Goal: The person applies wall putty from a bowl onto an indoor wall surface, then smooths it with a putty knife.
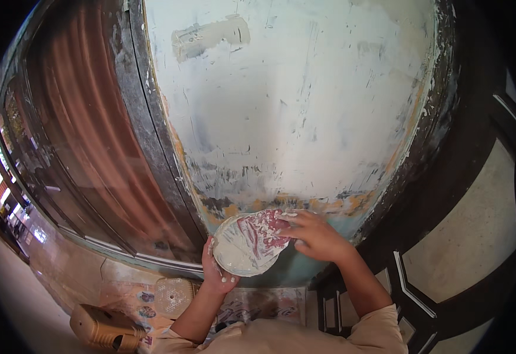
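In front of my body, my left hand (219, 272) grips a round, shallow dish (232, 259) from its left side and underneath. Pale, wet putty (231, 239) fills much of it, and putty dabs stick to my left fingers. A red, putty-streaked flat piece (258, 231) shows at the dish's upper right; I cannot tell whether it is a separate scraper. Closed at that red edge, my right hand (314, 235) has putty on its fingertips, and its hidden finger undersides leave the exact grip unclear. Beyond both hands stands a patchy white wall panel (240, 118), apart from the dish.
Dark frames with rough paint edges border the panel. To the left, a glazed window shows a reddish-brown curtain (87, 106). A brown plastic stool (101, 325) and a perforated beige stool top (173, 297) are at lower left, by a printed sheet (264, 302). Dark door panelling (464, 212) stands right.
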Available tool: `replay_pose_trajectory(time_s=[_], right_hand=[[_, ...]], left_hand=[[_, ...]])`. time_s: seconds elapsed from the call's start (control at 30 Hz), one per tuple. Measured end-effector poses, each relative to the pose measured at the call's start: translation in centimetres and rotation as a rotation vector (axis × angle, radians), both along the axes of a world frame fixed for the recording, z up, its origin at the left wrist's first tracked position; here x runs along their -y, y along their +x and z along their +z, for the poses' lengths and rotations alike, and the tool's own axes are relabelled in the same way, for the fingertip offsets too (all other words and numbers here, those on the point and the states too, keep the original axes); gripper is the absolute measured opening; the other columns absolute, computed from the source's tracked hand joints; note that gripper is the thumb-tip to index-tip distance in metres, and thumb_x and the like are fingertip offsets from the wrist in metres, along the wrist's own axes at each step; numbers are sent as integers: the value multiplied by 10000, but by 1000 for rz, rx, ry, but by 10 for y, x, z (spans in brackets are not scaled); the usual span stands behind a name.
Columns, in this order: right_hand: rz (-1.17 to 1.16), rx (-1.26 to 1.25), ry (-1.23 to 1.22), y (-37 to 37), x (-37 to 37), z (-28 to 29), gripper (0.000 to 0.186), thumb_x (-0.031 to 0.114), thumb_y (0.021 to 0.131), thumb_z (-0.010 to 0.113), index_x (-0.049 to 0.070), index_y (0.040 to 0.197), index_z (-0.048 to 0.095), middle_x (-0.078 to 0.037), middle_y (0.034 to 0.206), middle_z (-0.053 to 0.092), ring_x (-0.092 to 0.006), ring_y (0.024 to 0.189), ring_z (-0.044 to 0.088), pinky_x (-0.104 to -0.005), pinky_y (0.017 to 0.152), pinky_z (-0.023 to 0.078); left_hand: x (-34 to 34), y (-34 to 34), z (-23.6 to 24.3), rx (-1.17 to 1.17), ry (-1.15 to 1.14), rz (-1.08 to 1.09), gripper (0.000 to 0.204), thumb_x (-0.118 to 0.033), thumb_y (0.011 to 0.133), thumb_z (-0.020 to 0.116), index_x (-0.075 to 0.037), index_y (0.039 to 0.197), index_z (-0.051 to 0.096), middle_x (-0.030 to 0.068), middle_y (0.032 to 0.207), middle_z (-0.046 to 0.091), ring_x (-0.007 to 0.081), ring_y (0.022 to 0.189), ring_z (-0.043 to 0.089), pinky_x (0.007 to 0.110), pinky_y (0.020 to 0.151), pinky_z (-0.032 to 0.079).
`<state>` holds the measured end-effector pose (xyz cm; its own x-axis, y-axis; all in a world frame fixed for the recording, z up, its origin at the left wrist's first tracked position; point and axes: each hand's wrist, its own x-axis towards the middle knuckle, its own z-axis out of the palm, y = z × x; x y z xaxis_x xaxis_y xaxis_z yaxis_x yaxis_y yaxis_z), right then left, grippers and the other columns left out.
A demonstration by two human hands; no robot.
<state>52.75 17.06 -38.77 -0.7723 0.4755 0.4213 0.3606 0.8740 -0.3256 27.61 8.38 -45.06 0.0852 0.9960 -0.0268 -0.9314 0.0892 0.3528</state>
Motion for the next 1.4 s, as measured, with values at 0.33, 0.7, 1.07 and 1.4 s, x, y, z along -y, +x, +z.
replay_pose_trajectory(time_s=[0.33,0.7,1.07,1.4], right_hand=[[-28,-67,136,-61,23,35,359,121,741,723,184,1090,664,-62,1242,579,-300,1304,420,-464,1062,352],[-33,111,147,-107,34,76,297,124,745,699,158,1025,604,-30,1002,587,-235,1024,577,-422,893,447],[-25,147,65,-93,21,142,343,163,755,658,33,1047,534,-205,844,647,-417,813,630,-483,695,497],[-209,136,-121,-48,-8,133,257,134,755,600,8,973,550,-229,702,601,-425,701,603,-462,618,460]], left_hand=[[-10,-51,24,-10,0,-137,626,-497,966,355,-49,1396,440,144,1383,508,339,1270,486,480,1095,352],[-17,-79,35,-100,-16,-305,641,-526,970,330,-51,1386,441,149,1370,513,333,1243,507,469,1084,366],[-21,-34,46,-28,51,-297,610,-499,978,350,-84,1422,400,127,1433,453,331,1321,432,490,1124,310],[-18,16,46,-48,17,-132,653,-542,975,352,-65,1420,390,124,1425,454,310,1304,450,456,1110,333]])
